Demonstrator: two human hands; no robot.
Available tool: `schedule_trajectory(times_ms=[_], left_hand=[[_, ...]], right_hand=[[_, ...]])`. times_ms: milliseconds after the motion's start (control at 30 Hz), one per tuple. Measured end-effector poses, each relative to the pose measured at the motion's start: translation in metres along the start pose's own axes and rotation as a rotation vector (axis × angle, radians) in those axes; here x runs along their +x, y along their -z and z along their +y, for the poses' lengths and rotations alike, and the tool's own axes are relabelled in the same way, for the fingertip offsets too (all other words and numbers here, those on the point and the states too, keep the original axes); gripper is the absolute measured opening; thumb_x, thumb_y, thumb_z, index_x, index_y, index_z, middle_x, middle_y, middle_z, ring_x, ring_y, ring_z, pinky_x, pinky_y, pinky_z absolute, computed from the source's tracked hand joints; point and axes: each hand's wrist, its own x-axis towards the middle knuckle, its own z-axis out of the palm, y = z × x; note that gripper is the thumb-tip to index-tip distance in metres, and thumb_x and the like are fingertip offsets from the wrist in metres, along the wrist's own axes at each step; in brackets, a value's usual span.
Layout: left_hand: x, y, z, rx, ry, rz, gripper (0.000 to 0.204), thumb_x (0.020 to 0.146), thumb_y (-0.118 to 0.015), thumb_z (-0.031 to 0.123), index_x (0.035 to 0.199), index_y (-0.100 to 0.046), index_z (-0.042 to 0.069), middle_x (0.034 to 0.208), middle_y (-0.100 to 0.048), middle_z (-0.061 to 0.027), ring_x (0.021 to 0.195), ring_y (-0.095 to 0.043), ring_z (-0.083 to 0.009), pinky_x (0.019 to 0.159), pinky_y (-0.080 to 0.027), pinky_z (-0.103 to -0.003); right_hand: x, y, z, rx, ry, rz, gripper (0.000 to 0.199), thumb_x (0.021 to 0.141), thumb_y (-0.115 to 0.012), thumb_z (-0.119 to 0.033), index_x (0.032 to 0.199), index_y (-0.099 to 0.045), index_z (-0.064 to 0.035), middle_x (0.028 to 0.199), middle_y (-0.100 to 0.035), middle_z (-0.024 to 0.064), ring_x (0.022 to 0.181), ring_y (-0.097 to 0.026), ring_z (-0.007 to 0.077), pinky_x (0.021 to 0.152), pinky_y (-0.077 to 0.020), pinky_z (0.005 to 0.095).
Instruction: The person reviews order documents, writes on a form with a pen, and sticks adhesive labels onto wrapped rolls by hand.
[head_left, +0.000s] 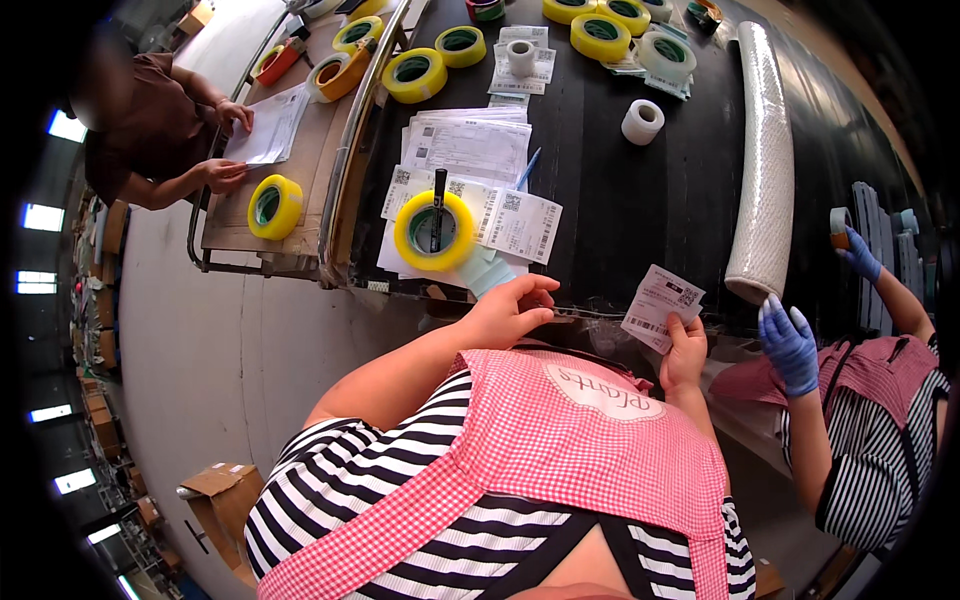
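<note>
My right hand [686,350] pinches a white printed label [662,308] with a square code, held up at the table's near edge. My left hand [510,308] is loosely curled with its fingertips apart, and nothing shows in it. It is beside a pale blue-green paper strip [485,272]; whether they touch is unclear. The strip comes out from beneath a yellow tape roll [408,240], which sits on printed labels [525,222]. A black marker [439,208] lies across that roll. Behind it is a stack of printed sheets [470,145] with a blue pen [529,168] alongside.
A long wrapped roll [762,160] lies on the black table [620,210] at right. A blue-gloved co-worker [790,345] touches its near end. Another person [150,130] handles papers [268,125] at the left cart. Tape rolls [415,75] and a small white roll [643,121] stand farther back.
</note>
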Motion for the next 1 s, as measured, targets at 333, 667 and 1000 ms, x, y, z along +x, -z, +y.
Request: schedule_trajectory(times_ms=[333,667,1000], left_hand=[[-0.001,0.077,0.011,0.215,-0.122,-0.14,0.036,0.086,-0.067,0.013,0.12,-0.057,0.007,0.104,-0.062,-0.0091,0.093,-0.061,-0.0212,0.082,-0.05,-0.032],[-0.012,0.167,-0.03,0.696,-0.751,0.078,0.019,0.077,-0.072,0.012,0.094,-0.064,0.009,0.097,-0.061,-0.0068,0.087,-0.057,-0.0282,0.077,-0.047,-0.037],[-0.008,0.175,-0.038,0.632,-0.752,0.047,0.018,0.076,-0.072,0.012,0.093,-0.064,0.01,0.096,-0.061,-0.0058,0.088,-0.057,-0.0268,0.077,-0.048,-0.035]], right_hand=[[-0.036,-0.032,0.031,-0.083,-0.018,0.143,0.016,0.095,-0.053,-0.004,0.11,-0.059,-0.0027,0.105,-0.065,0.0056,0.095,-0.06,0.0135,0.088,-0.0456,0.0297],[-0.045,-0.063,0.057,-0.231,0.046,0.245,0.016,0.095,-0.052,-0.005,0.11,-0.058,-0.0027,0.106,-0.064,0.0059,0.096,-0.059,0.0127,0.089,-0.045,0.03],[-0.058,-0.083,0.062,-0.355,-0.045,0.273,0.021,0.087,-0.056,-0.003,0.107,-0.061,-0.0007,0.1,-0.066,0.005,0.09,-0.06,0.0121,0.085,-0.0445,0.0263]])
